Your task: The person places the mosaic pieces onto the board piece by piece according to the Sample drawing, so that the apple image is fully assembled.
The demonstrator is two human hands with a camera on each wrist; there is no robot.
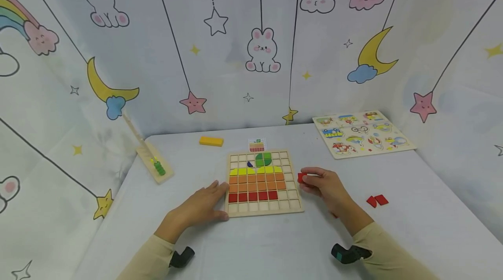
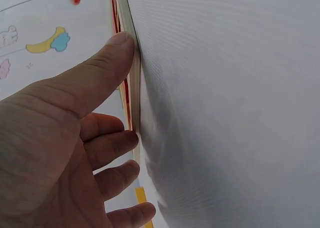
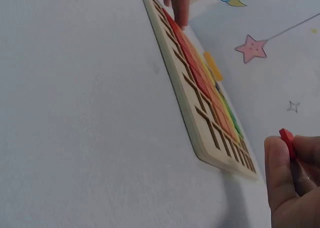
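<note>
A wooden grid board (image 1: pixel 264 215) lies on the table, its squares partly filled with red, orange, yellow, green and blue tiles. My left hand (image 1: pixel 202 205) rests at the board's left edge, thumb and fingertips against the rim with the fingers fairly straight. Just off the board's right side, my right hand (image 1: pixel 328 188) pinches a red tile (image 1: pixel 301 178) between thumb and fingers. That red tile (image 3: pixel 287 142) shows edge-on in the right wrist view. The red row (image 1: pixel 253 196) on the board has bare squares at its right end.
Two loose red tiles (image 1: pixel 377 201) lie right of my right hand, and another peeks out under the wrist. A small pattern card (image 1: pixel 257 144) sits behind the board. Farther back are a yellow block (image 1: pixel 211 141), a picture puzzle board (image 1: pixel 363 135) and a wooden stand with green pieces (image 1: pixel 159 167).
</note>
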